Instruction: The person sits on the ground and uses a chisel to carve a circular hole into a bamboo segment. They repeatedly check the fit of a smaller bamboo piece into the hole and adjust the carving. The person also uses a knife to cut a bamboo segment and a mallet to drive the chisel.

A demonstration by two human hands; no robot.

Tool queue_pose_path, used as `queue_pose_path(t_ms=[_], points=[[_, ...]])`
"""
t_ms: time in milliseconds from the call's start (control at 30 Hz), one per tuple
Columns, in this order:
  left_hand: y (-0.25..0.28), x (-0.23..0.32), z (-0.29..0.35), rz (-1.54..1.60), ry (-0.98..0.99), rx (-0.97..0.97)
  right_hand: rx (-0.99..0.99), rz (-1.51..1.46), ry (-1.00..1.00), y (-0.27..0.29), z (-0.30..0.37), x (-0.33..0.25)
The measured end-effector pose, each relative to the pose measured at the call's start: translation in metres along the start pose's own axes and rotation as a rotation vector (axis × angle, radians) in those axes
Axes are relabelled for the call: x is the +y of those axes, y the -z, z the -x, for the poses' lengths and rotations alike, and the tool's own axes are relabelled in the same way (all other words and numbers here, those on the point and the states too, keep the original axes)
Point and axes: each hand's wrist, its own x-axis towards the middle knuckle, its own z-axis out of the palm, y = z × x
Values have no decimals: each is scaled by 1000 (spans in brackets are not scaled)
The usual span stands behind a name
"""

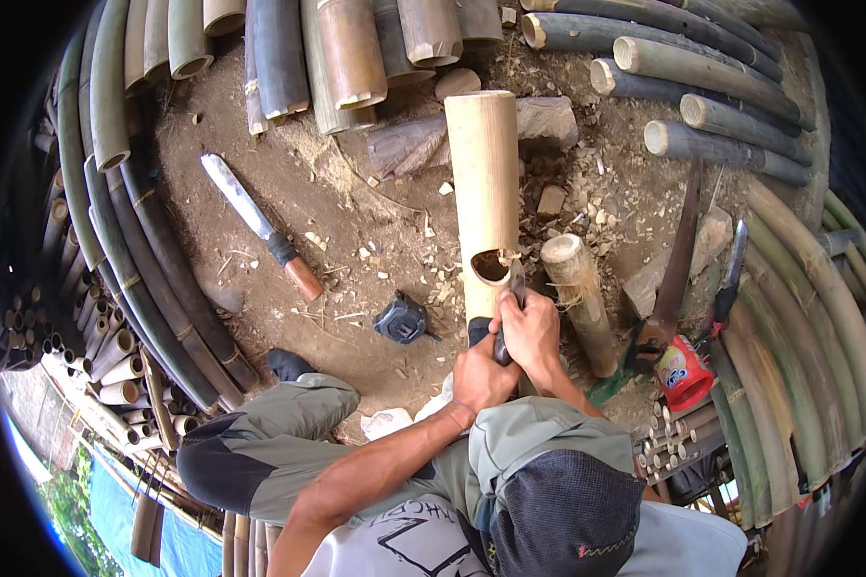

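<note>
A thick, pale bamboo section (483, 163) lies pointing away from me, its far part over a block of wood. An oval opening (492, 264) is cut in its side near the close end, with a ragged chip at the right rim. The dark blade of a knife (518, 279) meets that rim. My right hand (533, 332) is closed around the knife just behind the blade. My left hand (484, 375) is closed lower down on its handle, touching the right. The handle's lower end is partly hidden by my fingers and knee.
A large knife (250, 212) and a blue tape measure (401, 319) lie left on the dirt. Right are a short bamboo piece (573, 288), a saw (678, 260), another knife (728, 279) and a red container (684, 373). Bamboo poles (722, 149) surround the spot.
</note>
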Motion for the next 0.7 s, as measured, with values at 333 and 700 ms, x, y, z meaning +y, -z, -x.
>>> queue_pose_path(t_ms=[333, 700], points=[[57, -59, -22, -52, -246, 181, -366, -277, 16, -34, 9, -15], [133, 181, -52, -1628, -501, -285, -676, -1869, -217, -17, -8, -21]])
